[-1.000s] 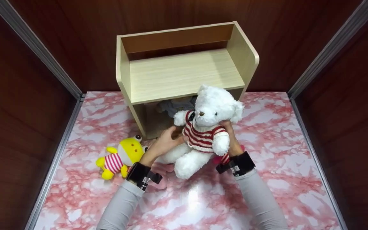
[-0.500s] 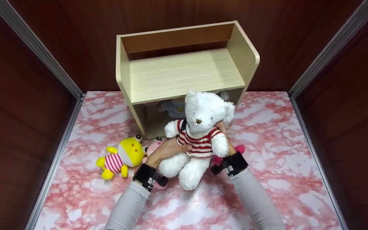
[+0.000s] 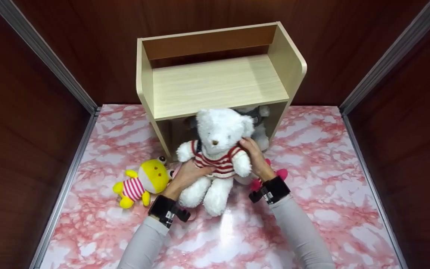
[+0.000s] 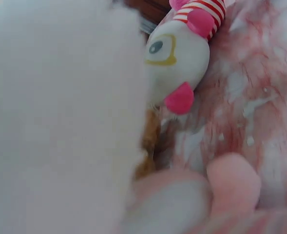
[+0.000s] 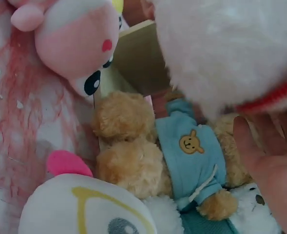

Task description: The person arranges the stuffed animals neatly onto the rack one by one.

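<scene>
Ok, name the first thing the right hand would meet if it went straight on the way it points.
The white bear, which the right hand touches just below the bear's head. Beyond it, probably the shelf unit, though depth is unclear in the head view.

A white glare streaks the marbled surface (image 3: pixel 227 228) near six o'clock in the head view. Light washes the shelf's top board (image 3: pixel 215 84); its lower compartment (image 3: pixel 177 136) sits in shadow, between dark walls (image 3: pixel 17 149) at nine and three. From the left wrist, the white bear (image 4: pixel 60 122) at nine and pink toy (image 4: pixel 187 202) at five are blurred.
</scene>
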`<state>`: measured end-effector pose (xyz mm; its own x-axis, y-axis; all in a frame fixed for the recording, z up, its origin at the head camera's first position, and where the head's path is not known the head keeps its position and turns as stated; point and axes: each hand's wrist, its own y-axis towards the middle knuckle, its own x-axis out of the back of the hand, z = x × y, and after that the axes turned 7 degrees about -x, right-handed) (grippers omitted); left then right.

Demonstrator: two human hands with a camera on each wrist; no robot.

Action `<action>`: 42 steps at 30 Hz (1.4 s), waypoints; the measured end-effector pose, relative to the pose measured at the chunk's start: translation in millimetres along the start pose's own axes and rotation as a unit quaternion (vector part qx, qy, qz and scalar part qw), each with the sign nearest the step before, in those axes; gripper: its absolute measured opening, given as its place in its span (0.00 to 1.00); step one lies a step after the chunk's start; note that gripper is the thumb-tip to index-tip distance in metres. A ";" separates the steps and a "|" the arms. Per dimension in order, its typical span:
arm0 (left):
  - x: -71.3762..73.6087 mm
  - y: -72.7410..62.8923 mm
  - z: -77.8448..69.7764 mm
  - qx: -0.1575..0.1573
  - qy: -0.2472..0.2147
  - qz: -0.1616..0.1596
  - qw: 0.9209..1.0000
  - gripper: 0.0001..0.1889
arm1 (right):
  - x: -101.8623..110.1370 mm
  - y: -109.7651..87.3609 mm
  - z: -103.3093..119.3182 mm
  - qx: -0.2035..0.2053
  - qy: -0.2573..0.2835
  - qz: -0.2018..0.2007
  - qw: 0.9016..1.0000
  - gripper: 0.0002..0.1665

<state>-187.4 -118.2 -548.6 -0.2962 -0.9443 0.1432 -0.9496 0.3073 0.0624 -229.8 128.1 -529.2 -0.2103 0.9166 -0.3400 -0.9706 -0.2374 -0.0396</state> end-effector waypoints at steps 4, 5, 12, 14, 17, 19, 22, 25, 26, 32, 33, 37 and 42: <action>14.1 -11.8 3.5 0.025 -0.011 -0.056 0.998 0.29 | 2.4 12.6 -8.8 0.029 0.017 0.050 0.998 0.32; 17.7 -15.0 4.4 0.032 -0.011 -0.069 0.997 0.30 | 2.0 15.1 -10.1 0.033 0.004 0.048 0.998 0.31; 39.2 -37.4 19.3 0.048 0.030 -0.137 0.989 0.31 | -6.8 28.7 -19.0 0.049 -0.208 -0.062 0.975 0.25; 43.5 -43.7 23.6 0.044 0.023 -0.151 0.987 0.30 | -10.9 32.7 -23.1 0.063 -0.276 -0.082 0.956 0.24; 48.9 -51.8 28.4 0.035 0.005 -0.174 0.984 0.29 | -18.8 38.7 -30.3 0.084 -0.377 -0.085 0.918 0.24; 51.4 -56.2 30.5 0.036 -0.010 -0.183 0.982 0.29 | -25.0 42.1 -35.4 0.097 -0.448 -0.078 0.886 0.25; 53.5 -60.4 31.6 0.045 -0.014 -0.197 0.979 0.28 | -34.0 48.1 -45.1 0.106 -0.552 -0.059 0.825 0.28; 53.6 -61.5 32.3 0.055 -0.002 -0.207 0.977 0.28 | -42.1 51.7 -55.6 0.098 -0.634 -0.031 0.766 0.29; 53.5 -61.2 32.6 0.054 -0.002 -0.209 0.976 0.28 | -44.1 52.5 -59.2 0.091 -0.657 -0.022 0.748 0.30; 50.1 -57.0 32.8 0.025 0.024 -0.212 0.977 0.31 | -47.6 50.8 -76.6 0.079 -0.739 -0.011 0.668 0.40; 49.3 -56.0 32.3 0.022 0.032 -0.212 0.976 0.31 | -47.1 50.4 -78.6 0.086 -0.742 -0.015 0.664 0.40; 45.9 -50.2 28.7 0.028 0.062 -0.207 0.976 0.32 | -45.2 50.9 -82.4 0.106 -0.735 -0.027 0.669 0.32; 37.9 -38.5 23.6 0.063 0.107 -0.184 0.975 0.32 | -41.4 56.5 -83.0 0.048 -0.710 -0.038 0.701 0.17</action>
<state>-164.5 -168.6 -569.0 0.0829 -0.9374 0.3382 -0.9966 -0.0775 0.0295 -266.2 50.0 -595.3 0.0039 0.3367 0.9416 -0.9743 -0.2106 0.0794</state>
